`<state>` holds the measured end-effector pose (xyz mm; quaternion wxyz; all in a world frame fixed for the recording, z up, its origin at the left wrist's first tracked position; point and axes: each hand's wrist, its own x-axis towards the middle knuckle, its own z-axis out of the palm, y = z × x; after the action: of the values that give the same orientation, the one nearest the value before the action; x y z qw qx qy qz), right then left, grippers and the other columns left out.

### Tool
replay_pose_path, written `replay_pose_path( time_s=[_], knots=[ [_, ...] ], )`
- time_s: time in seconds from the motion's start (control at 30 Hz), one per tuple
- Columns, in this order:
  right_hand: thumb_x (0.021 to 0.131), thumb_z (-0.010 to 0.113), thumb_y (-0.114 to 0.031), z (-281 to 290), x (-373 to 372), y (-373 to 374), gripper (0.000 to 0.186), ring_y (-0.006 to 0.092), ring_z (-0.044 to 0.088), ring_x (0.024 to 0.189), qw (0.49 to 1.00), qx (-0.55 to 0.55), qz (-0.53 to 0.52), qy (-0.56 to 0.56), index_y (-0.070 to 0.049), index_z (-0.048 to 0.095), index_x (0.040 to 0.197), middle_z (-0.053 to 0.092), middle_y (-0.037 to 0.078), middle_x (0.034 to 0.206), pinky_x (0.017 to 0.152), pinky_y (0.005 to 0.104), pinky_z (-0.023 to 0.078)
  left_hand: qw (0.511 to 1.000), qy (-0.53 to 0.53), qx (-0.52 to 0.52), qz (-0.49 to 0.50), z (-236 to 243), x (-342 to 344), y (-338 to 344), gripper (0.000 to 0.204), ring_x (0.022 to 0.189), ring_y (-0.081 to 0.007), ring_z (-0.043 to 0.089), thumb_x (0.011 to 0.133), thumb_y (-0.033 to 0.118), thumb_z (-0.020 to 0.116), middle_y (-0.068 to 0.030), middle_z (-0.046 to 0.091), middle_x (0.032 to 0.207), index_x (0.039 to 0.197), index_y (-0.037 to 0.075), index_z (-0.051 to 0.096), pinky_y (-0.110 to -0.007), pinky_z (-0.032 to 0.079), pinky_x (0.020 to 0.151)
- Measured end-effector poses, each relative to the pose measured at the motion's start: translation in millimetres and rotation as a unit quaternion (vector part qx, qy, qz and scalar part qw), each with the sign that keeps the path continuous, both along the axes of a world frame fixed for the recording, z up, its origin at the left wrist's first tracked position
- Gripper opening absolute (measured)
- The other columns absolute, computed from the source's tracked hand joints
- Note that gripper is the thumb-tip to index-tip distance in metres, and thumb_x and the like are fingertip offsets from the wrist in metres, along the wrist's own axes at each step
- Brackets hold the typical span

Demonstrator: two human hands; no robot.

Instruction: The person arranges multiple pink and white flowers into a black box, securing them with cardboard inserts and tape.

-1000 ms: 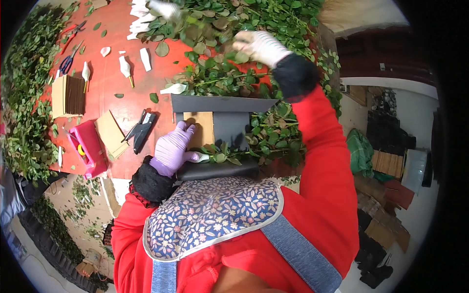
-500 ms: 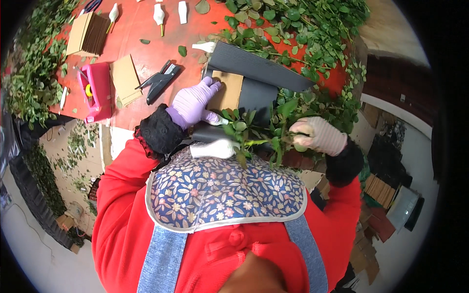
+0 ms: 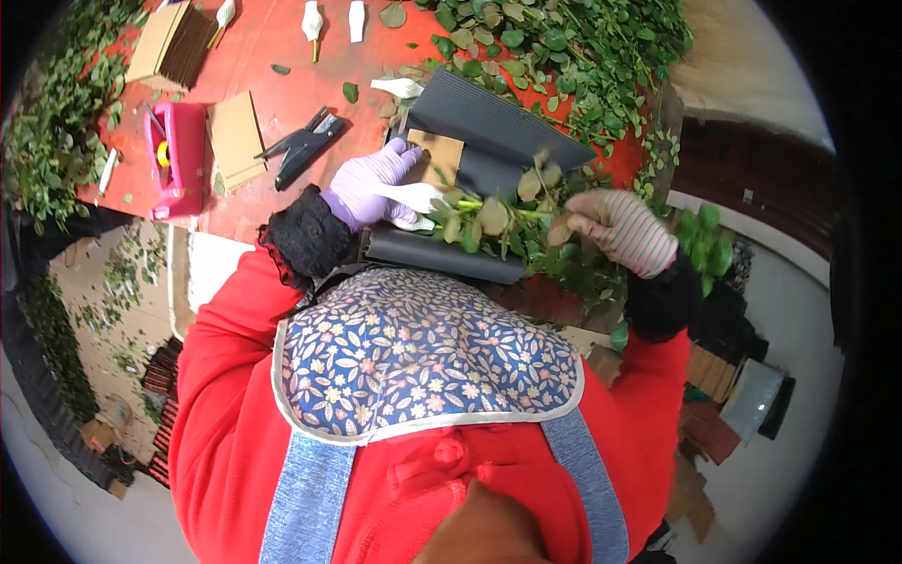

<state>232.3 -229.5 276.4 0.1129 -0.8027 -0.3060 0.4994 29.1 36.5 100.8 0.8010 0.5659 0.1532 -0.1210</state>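
My left hand (image 3: 368,186), in a purple glove, lies stretched over the left part of a brown cardboard piece (image 3: 440,155) on a dark ribbed sheet (image 3: 493,117). Its thumb is apart from the fingers, beside a white-sleeved flower head partly hidden there. Across that hand and the sheet lies another flower head in a white net sleeve (image 3: 415,195). Its leafy stem (image 3: 489,218) runs right to my right hand (image 3: 628,230). This hand, in a striped glove, is closed on the stem's leafy end; the exact grip is partly hidden by leaves.
A black stapler (image 3: 305,146), flat cardboard (image 3: 237,139) and a pink tape dispenser (image 3: 178,160) lie to the left on the red table (image 3: 272,42). A cardboard stack (image 3: 169,47) stands behind them. Leafy stems (image 3: 573,47) pile up at the far right, more greenery (image 3: 61,122) at the left.
The sleeved flower has moved up from the front of my apron onto the dark sheet, its stem now lying more level. My right hand has shifted slightly up; my left stays on the cardboard.
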Motion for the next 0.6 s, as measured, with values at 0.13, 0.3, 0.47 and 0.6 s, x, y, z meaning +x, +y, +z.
replay_pose_path(
  time_s=[0.13,0.3,0.47,0.6],
  knots=[
    [0.099,0.051,-0.021,-44,-4,-50,0.024,0.0037,0.042,0.062,0.958,-0.064,-0.232,0.157,-0.002,0.065,0.096,0.053,-0.006,0.073,0.058,0.0212,0.038,0.860,-0.161,0.470,-0.121,-6,1,7,0.082,0.104,-0.0362,0.059,0.064,0.030,0.083,-0.0154,0.048,0.130,0.132,0.004,0.046,-0.041,0.050,0.084],
    [0.095,0.058,-0.033,-90,9,-38,0.032,0.0188,0.058,0.079,0.991,0.012,0.098,0.095,0.000,0.059,0.094,0.061,0.007,0.087,0.070,0.0304,0.047,0.868,-0.134,0.459,-0.137,-2,-1,8,0.089,0.109,-0.0361,0.057,0.061,0.027,0.085,-0.0149,0.050,0.125,0.135,0.003,0.043,-0.039,0.050,0.087],
    [0.097,0.056,-0.031,-145,21,-50,0.039,0.0161,0.061,0.095,0.988,-0.045,-0.014,0.146,0.001,0.059,0.118,0.067,0.010,0.105,0.080,0.0301,0.049,0.819,-0.147,0.541,-0.125,24,0,6,0.084,0.107,-0.0351,0.054,0.063,0.035,0.082,-0.0149,0.052,0.115,0.133,0.005,0.046,-0.043,0.045,0.090],
    [0.094,0.054,-0.025,-128,6,-38,0.026,0.0246,0.061,0.082,0.999,0.008,0.026,-0.023,0.000,0.061,0.097,0.064,0.010,0.087,0.072,0.0361,0.048,0.809,-0.116,0.543,-0.193,25,1,4,0.085,0.108,-0.0358,0.054,0.062,0.034,0.082,-0.0155,0.050,0.120,0.134,0.008,0.045,-0.043,0.045,0.092]
  ],
)
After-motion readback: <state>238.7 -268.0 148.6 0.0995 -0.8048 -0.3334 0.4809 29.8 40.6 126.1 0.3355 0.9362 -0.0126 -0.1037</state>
